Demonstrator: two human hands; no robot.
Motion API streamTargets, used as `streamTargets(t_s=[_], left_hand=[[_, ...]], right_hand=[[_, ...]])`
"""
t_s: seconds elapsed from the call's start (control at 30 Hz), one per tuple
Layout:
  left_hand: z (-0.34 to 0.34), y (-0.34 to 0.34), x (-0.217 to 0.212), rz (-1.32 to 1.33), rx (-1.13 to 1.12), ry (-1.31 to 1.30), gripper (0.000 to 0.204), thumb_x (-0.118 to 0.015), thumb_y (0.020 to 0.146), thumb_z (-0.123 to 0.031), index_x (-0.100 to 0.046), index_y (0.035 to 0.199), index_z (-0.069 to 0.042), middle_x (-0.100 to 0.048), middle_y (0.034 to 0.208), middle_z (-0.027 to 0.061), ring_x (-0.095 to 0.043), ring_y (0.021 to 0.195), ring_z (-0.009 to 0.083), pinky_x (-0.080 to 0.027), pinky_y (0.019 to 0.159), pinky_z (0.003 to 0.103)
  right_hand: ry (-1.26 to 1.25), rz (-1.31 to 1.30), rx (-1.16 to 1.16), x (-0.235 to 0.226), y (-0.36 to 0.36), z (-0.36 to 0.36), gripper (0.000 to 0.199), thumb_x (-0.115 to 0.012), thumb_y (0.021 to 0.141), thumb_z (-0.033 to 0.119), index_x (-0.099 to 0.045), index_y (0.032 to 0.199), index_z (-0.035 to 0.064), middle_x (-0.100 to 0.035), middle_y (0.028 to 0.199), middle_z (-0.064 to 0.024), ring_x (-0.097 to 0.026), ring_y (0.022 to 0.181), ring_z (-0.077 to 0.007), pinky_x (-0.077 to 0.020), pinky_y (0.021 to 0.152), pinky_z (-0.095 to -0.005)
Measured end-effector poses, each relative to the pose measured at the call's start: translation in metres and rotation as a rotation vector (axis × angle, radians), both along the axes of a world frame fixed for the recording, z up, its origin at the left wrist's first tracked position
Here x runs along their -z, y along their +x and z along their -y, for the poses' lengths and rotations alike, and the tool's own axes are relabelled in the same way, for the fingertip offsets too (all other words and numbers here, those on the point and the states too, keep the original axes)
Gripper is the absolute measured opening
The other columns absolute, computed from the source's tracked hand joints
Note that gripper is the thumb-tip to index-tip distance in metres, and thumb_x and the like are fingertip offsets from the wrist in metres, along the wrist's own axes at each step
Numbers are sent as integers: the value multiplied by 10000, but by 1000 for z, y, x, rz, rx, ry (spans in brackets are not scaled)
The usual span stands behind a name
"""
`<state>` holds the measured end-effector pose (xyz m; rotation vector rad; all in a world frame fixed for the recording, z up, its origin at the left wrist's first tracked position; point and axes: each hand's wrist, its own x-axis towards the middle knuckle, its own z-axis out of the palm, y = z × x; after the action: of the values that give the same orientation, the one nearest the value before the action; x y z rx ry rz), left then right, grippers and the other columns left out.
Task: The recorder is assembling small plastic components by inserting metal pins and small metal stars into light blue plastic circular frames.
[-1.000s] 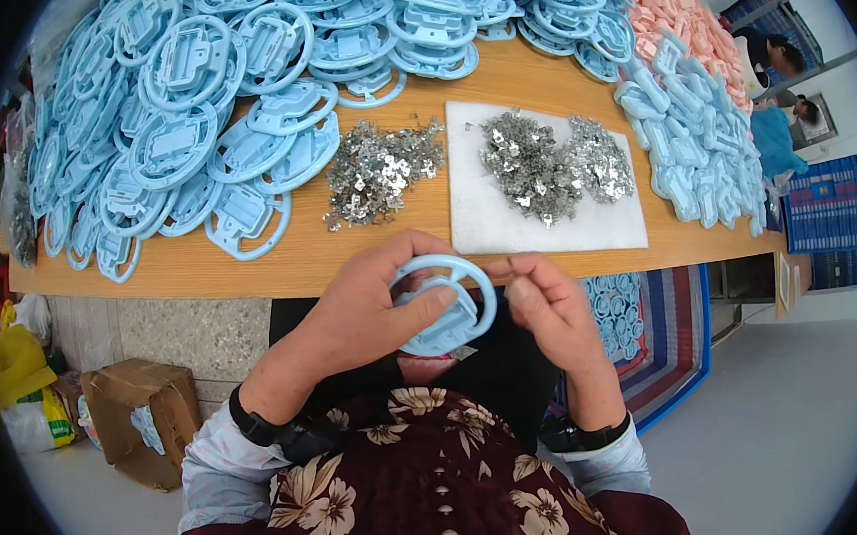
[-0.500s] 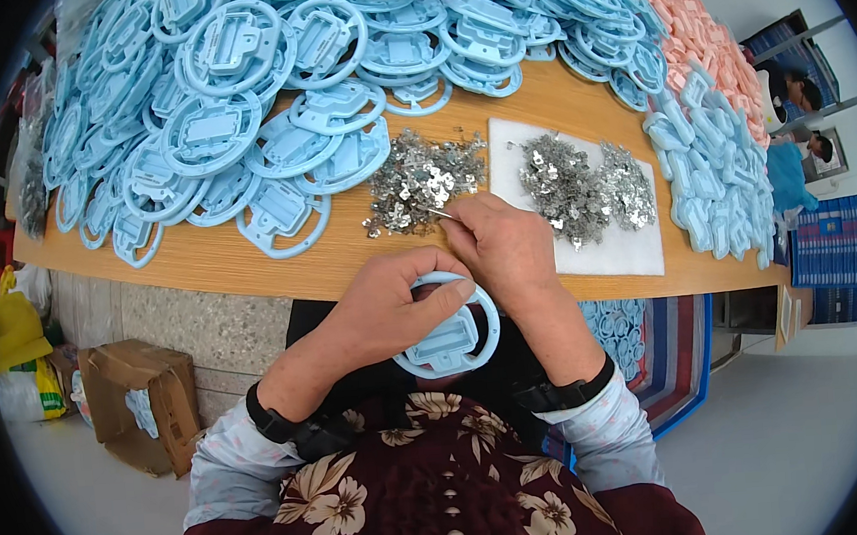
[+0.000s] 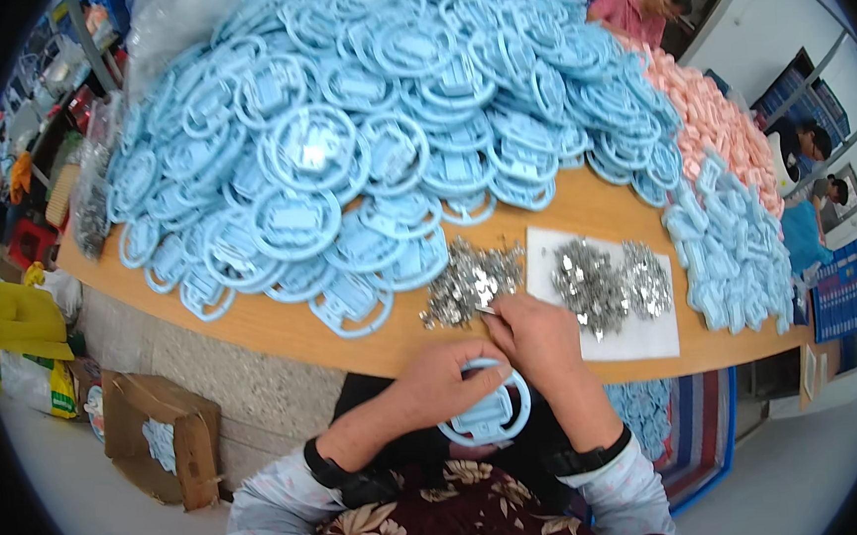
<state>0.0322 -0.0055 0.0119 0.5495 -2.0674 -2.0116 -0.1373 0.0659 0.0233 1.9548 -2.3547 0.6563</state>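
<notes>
My left hand [image 3: 440,383] grips the top of a light blue ring-shaped plastic part [image 3: 486,421] with a moulded rectangular centre, held over my lap at the table's front edge. My right hand [image 3: 541,335] is closed around a slim metal tool [image 3: 487,310]; its tip sits at the near edge of a heap of small shiny metal pieces [image 3: 471,276]. Most of the tool is hidden by my fingers, so its exact kind is unclear. A white foam sheet [image 3: 608,347] lies right of that heap, carrying two more heaps of metal pieces [image 3: 592,286].
A large pile of blue ring-shaped parts [image 3: 377,92] covers the wooden table's [image 3: 505,220] back and left. Smaller blue parts [image 3: 731,256] and pink parts [image 3: 727,127] are heaped at right. A cardboard box [image 3: 197,443] stands on the floor at left. Other people [image 3: 637,6] appear farther off.
My view has shifted, so the table sits lower in it and more of the room shows. Both hands keep their grips, the right still at the metal heap's near edge.
</notes>
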Motion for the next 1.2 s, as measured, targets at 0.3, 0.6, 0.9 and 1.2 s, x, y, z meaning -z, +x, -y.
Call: streamTargets(t_s=[0.3,0.6,0.9,1.2], left_hand=[[3,-4,5,27,-40,73,254,-652,978,-239,-686,1119,-31,-704,1009,33,-625,915,79,-507,814,268],[6,-2,3,50,-30,-6,273,-587,1007,-250,-685,1059,-1,-685,900,42,-610,832,86,-510,747,275],[8,-8,3,-22,-118,485,349,-494,1062,-306,-638,1179,-11,-650,1045,20,-604,916,83,-506,819,241],[23,-13,6,56,-91,679,327,-542,1032,-250,-617,1240,-9,-654,1104,39,-617,974,93,-518,835,251]], right_hand=[[18,27,11,2,0,4,235,-738,842,308,-643,798,98,-657,768,-78,-672,684,-321,-518,562,-429],[22,344,16,-1,-10,-6,166,-713,866,197,-661,893,42,-674,796,-153,-669,735,-333,-528,645,-404],[57,1283,-37,-15,-12,-21,133,-684,945,88,-688,1013,-27,-718,927,-29,-633,841,-70,-501,766,-228],[50,1270,67,-7,-13,-18,132,-680,952,95,-678,1017,-20,-694,860,-5,-602,786,-40,-480,705,-195]])
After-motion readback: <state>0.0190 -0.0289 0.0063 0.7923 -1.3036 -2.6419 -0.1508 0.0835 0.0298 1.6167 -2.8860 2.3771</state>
